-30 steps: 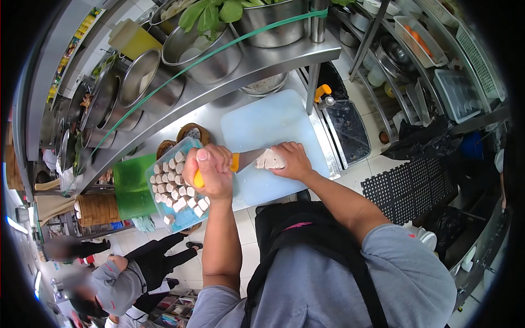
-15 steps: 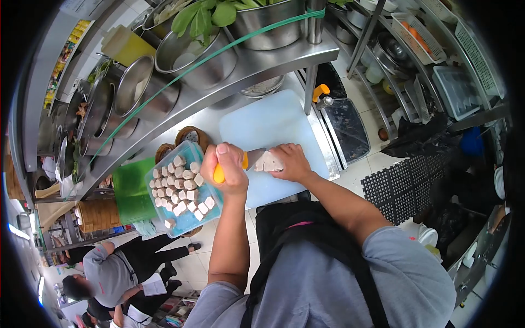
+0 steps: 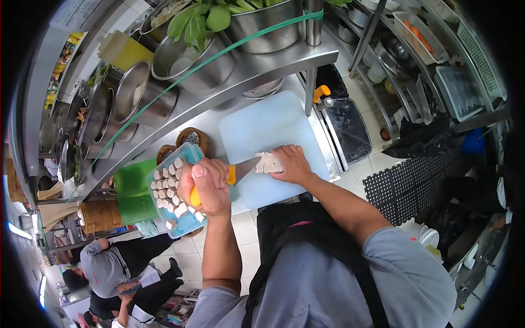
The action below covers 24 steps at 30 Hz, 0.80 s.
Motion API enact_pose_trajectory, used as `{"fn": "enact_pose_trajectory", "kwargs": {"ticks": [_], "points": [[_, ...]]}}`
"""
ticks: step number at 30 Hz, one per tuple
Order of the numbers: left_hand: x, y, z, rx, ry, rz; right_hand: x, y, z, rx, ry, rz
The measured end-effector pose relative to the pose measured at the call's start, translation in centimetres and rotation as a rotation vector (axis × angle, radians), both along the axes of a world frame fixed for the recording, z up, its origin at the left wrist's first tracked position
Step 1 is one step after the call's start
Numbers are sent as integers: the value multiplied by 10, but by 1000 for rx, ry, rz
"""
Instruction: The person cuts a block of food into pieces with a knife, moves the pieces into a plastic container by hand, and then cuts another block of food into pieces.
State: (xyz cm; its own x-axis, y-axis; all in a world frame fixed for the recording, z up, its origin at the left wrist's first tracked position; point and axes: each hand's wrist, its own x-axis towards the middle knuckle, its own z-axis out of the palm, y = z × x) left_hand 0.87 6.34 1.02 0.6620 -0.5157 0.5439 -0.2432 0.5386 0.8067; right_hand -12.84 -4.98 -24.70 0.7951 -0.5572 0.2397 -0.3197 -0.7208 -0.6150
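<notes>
Left hand (image 3: 205,183) has a tight closed grip on the yellow-handled knife (image 3: 236,170), blade against the white block (image 3: 269,162). Right hand (image 3: 292,163) pins that block on the cutting board (image 3: 268,123). The tub (image 3: 186,223) of cut pieces (image 3: 167,183) sits just beside.

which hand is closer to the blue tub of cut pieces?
Left. The left hand grips the knife at the tub edge; the right hand sits apart, on the pale block on the cutting board.
</notes>
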Motion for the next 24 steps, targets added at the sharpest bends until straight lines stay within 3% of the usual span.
{"fn": "enact_pose_trajectory", "kwargs": {"ticks": [24], "points": [[1, -8, -9, 0, -6, -14, -1, -1, 1, -1, 14, 7]]}}
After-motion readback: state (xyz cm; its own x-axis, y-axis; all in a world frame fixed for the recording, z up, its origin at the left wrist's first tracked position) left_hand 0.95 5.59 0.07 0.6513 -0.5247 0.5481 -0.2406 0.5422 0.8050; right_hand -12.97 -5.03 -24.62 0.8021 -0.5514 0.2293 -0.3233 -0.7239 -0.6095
